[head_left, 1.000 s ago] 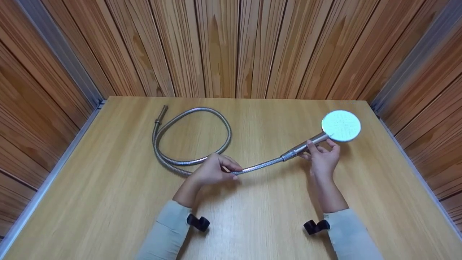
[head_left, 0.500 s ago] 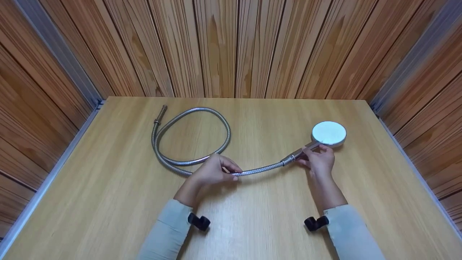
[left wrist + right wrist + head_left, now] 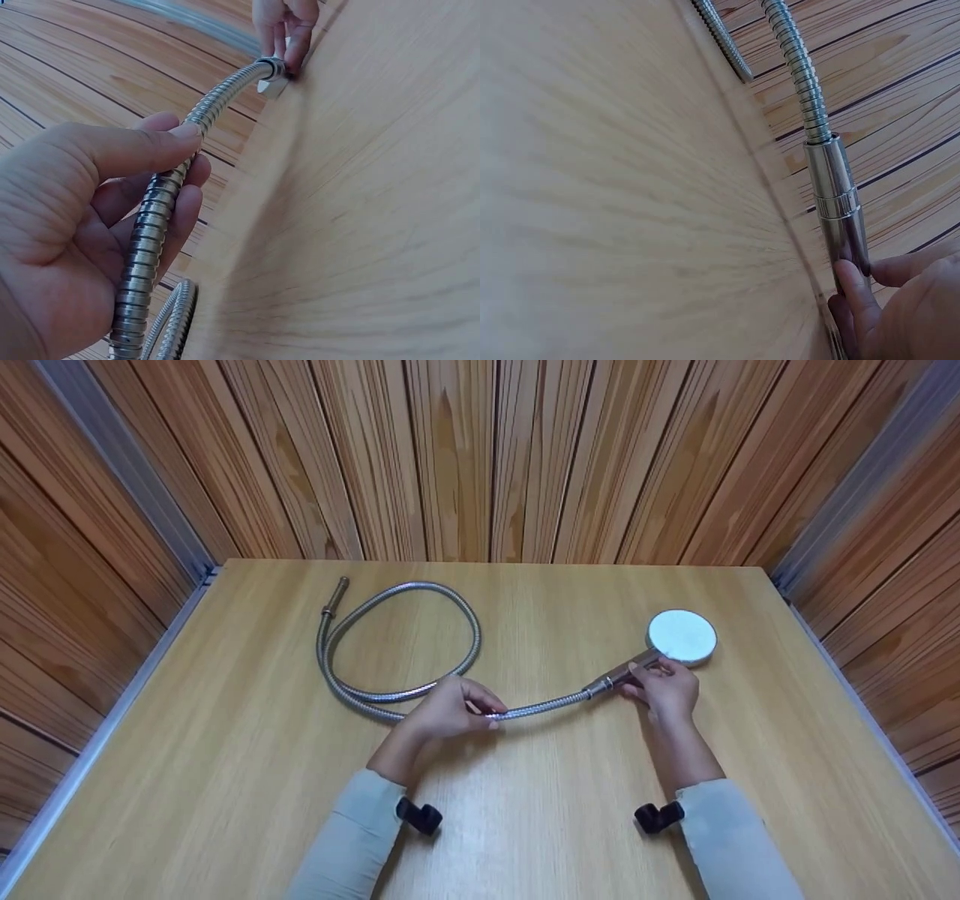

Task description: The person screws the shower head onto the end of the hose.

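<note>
A ribbed metal shower hose (image 3: 544, 706) runs from a coil at the left to a hand shower (image 3: 681, 637) at the right. The shower's round pale face is turned up, and its metal handle (image 3: 621, 673) joins the hose at a collar (image 3: 838, 204). My left hand (image 3: 452, 709) pinches the hose between thumb and fingers, partway along; the left wrist view shows the thumb (image 3: 161, 146) pressed across the ribs. With its fingertips my right hand (image 3: 666, 690) holds the handle just below the head. Part of the handle is hidden by that hand.
The coiled part of the hose (image 3: 474, 622) lies on the wooden table (image 3: 225, 780), its loose metal end (image 3: 335, 596) pointing to the back. Wood-plank walls (image 3: 465, 457) rise behind and at both sides. Black camera mounts (image 3: 420, 817) sit at both cuffs.
The shower head has come down and toward me to the left, its face tilting, with the right hand holding the handle. The left hand has shifted slightly right.
</note>
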`<move>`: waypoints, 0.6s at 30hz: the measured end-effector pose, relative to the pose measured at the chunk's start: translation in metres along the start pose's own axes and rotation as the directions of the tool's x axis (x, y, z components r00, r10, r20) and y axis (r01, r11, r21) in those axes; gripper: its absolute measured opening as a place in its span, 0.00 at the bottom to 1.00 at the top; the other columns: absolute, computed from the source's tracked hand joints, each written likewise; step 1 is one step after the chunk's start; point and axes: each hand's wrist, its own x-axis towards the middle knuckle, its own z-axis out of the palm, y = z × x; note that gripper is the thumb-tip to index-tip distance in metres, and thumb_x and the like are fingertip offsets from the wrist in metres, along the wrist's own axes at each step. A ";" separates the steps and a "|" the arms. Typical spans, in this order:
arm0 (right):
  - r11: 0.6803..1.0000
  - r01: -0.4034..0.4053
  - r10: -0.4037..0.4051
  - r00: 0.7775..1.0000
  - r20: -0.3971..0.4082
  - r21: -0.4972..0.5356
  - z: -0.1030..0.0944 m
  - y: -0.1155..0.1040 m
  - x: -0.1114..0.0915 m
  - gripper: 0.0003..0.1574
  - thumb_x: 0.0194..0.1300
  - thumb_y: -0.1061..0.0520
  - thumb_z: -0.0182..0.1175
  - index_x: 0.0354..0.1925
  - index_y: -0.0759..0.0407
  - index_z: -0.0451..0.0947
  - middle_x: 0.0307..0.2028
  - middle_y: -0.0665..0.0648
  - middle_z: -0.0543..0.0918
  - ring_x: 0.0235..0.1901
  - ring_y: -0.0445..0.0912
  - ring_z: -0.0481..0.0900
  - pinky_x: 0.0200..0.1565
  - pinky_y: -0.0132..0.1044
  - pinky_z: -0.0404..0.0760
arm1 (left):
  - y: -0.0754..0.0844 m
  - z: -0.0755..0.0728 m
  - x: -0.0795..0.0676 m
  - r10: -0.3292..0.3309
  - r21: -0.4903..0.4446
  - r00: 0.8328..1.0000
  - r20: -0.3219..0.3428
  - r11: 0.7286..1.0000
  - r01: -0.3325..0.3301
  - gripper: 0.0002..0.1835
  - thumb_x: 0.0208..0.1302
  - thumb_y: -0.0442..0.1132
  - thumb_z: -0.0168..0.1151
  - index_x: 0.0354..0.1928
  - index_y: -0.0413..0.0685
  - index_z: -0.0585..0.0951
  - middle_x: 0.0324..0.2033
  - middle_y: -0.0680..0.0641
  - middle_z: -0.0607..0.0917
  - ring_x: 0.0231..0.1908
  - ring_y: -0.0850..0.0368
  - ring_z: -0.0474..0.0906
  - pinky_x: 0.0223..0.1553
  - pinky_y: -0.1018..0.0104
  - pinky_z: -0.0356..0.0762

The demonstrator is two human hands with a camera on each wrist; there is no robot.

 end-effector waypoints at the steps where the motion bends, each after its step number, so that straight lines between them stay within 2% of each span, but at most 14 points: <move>1: 1.000 0.010 -0.010 1.000 -0.001 -0.013 -0.001 -0.001 -0.001 0.41 0.64 0.68 0.62 0.71 0.64 0.59 0.46 0.59 0.72 0.29 0.42 0.84 0.38 0.37 0.84 | -0.001 0.000 0.001 0.000 -0.001 1.000 -0.004 1.000 0.000 0.11 0.54 0.28 0.72 0.38 0.50 0.89 0.35 0.55 0.87 0.38 0.58 0.81 0.42 0.63 0.80; 4: 0.999 0.038 -0.038 0.999 0.001 -0.037 -0.003 -0.002 -0.005 0.40 0.63 0.68 0.63 0.71 0.63 0.61 0.42 0.56 0.70 0.26 0.42 0.84 0.38 0.38 0.84 | -0.003 -0.001 0.003 -0.014 0.002 1.000 -0.016 1.000 0.014 0.11 0.53 0.27 0.72 0.37 0.50 0.89 0.34 0.55 0.87 0.37 0.58 0.81 0.42 0.64 0.79; 9: 0.994 0.100 -0.099 0.995 0.031 -0.034 -0.002 0.000 -0.008 0.39 0.61 0.72 0.62 0.68 0.67 0.62 0.44 0.58 0.68 0.25 0.41 0.81 0.36 0.37 0.84 | -0.007 -0.002 0.004 -0.045 0.022 0.999 -0.022 0.999 0.045 0.12 0.52 0.24 0.71 0.37 0.46 0.89 0.33 0.53 0.88 0.36 0.59 0.81 0.41 0.65 0.79; 18: 0.985 0.157 -0.145 0.979 0.146 -0.072 -0.005 0.000 -0.017 0.37 0.64 0.72 0.58 0.69 0.70 0.60 0.50 0.64 0.70 0.35 0.41 0.81 0.42 0.35 0.83 | -0.012 -0.003 0.002 -0.119 0.081 0.992 -0.052 0.989 0.123 0.15 0.54 0.20 0.67 0.38 0.47 0.89 0.33 0.53 0.87 0.35 0.58 0.80 0.38 0.64 0.78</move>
